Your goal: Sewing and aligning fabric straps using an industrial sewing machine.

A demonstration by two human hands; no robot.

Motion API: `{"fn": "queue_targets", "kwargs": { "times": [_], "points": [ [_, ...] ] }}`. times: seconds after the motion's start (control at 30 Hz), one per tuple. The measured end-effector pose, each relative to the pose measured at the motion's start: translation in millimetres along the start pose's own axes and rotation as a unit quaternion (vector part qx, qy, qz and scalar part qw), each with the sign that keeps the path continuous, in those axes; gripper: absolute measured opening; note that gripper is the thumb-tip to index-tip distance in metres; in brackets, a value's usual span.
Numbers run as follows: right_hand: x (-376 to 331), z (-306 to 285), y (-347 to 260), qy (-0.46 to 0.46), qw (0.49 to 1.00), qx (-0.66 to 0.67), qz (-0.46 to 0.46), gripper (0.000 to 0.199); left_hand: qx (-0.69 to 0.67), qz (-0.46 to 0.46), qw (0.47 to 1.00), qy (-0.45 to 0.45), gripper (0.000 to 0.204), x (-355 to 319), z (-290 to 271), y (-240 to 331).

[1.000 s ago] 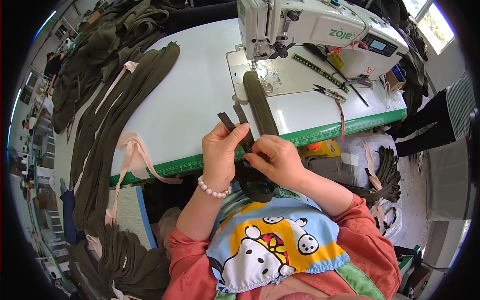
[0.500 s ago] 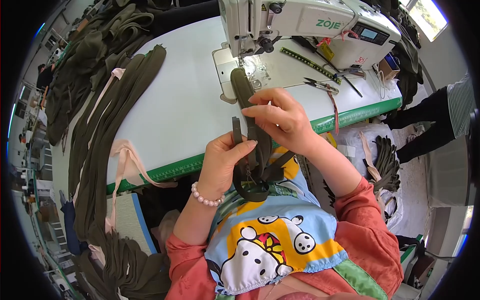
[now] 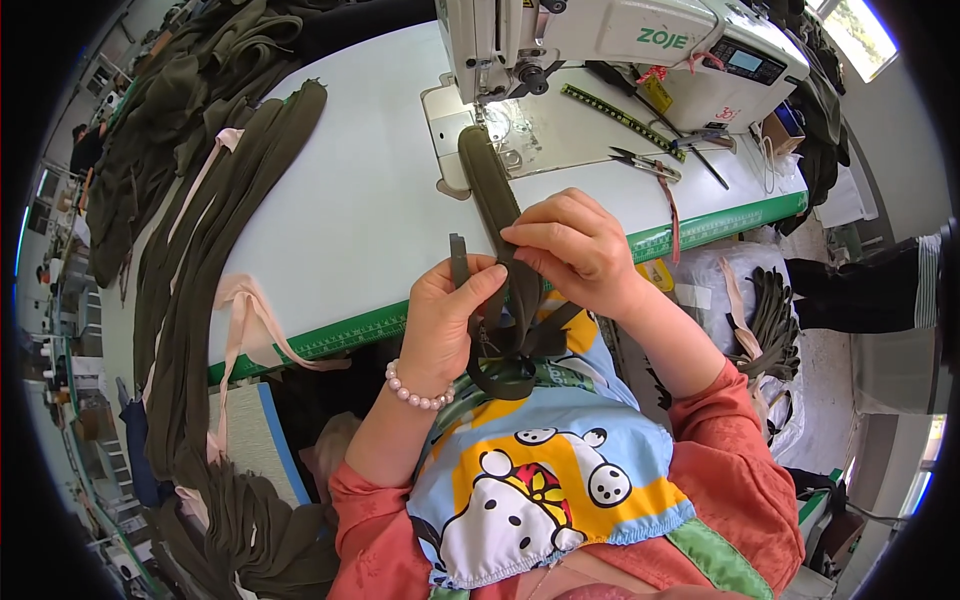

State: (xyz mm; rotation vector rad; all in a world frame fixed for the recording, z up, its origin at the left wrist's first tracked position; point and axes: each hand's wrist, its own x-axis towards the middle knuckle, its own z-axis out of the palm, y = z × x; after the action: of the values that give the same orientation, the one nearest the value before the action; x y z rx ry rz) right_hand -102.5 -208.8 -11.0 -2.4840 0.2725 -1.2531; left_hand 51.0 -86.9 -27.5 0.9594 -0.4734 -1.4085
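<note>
A padded-looking olive fabric strip [image 3: 487, 180] runs from under the needle area of the sewing machine [image 3: 610, 35] down over the table edge to my lap. My left hand [image 3: 440, 315] is closed, thumb pressed over a narrow dark tape [image 3: 459, 258] that looks like zipper tape, its end standing up past the fingers. Below, the tape loops over my patterned apron [image 3: 560, 440]. My right hand [image 3: 585, 250] pinches the edge of the olive strip just right of the left thumb. The fingertips partly hide what lies between them.
Long olive strips [image 3: 240, 190] and a pale pink ribbon [image 3: 245, 310] hang over the table's left side. Thread snips [image 3: 645, 165], a green ruler [image 3: 620, 120] and a thin dark rod lie right of the needle. A green measuring tape [image 3: 370, 325] lines the front edge.
My right hand has lowered slightly, its fingers going from spread above the strip to a pinch on it. The left hand and upright tape end have shifted a little left.
</note>
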Motion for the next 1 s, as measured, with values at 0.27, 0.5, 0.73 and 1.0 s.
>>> {"fn": "queue_targets", "kwargs": {
  "times": [0.27, 0.5, 0.73, 1.0],
  "points": [
    [-5.3, -4.6, -4.5, -0.038, 0.996, 0.054, 0.054, 0.019, 0.002, 0.018, 1.000, 0.019, 0.012, -0.3, 5.0, -4.9],
    [-12.4, -4.8, -15.9, -0.116, 0.844, 0.331, 0.405, 0.008, 0.057, 0.058, 0.996, 0.040, 0.009, 2.3, 3.4, -8.4],
    [-10.8, -9.7, -19.7, -0.111, 0.810, 0.367, 0.444, 0.014, 0.087, 0.096, 0.991, 0.046, 0.008, 3.1, 4.6, -11.9],
    [-8.2, -10.1, -18.0, -0.088, 0.776, 0.388, 0.489, 0.016, 0.142, 0.124, 0.981, 0.047, 0.007, 2.8, 5.8, -15.1]
  ]
}}
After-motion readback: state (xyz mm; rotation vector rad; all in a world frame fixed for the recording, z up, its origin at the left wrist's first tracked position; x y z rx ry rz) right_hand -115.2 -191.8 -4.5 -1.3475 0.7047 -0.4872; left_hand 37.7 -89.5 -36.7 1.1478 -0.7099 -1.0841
